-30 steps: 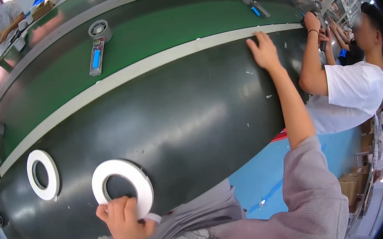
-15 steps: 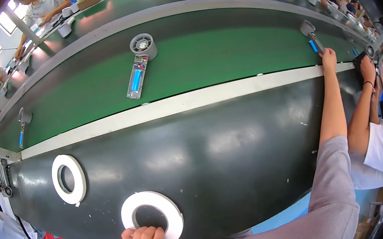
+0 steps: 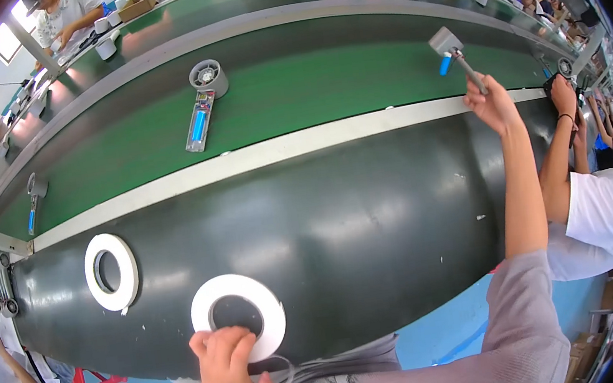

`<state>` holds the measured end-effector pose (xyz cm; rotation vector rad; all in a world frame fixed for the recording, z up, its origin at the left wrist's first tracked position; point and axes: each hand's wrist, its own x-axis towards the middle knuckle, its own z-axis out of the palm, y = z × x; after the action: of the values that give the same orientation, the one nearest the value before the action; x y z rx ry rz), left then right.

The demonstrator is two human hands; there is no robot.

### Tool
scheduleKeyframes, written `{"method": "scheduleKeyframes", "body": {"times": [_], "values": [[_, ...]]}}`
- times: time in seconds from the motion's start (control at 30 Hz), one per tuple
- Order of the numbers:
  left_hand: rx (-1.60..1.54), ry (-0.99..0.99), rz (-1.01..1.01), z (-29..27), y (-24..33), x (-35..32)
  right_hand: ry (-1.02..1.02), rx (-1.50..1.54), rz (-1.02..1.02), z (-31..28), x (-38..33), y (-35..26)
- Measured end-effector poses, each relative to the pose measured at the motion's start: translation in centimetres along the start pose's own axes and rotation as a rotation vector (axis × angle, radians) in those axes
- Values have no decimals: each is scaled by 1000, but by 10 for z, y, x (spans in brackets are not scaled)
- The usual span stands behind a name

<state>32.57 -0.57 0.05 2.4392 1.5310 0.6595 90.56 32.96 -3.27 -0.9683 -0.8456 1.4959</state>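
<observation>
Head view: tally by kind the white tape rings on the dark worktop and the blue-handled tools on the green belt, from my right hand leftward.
white tape rings: 2, the nearer one under the left hand
blue-handled tools: 3, the last one gripped by the right hand
Total: 5

table (image 3: pixel 371 214): glossy dark, smooth | belt (image 3: pixel 294 96): matt green | tape roll (image 3: pixel 240 326): white, matt

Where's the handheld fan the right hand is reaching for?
In the head view, upper right: the handheld fan lies on the green belt, with the right hand gripping its handle.
</observation>
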Motion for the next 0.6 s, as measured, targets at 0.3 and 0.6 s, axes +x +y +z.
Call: {"method": "scheduleKeyframes", "body": {"times": [0.3,0.6], "values": [[-577,-18,-59,3,57,107,-414,89,111,176,-183,63],[-980,-322,-468,16,52,113,-320,-192,179,249,-272,102]]}}
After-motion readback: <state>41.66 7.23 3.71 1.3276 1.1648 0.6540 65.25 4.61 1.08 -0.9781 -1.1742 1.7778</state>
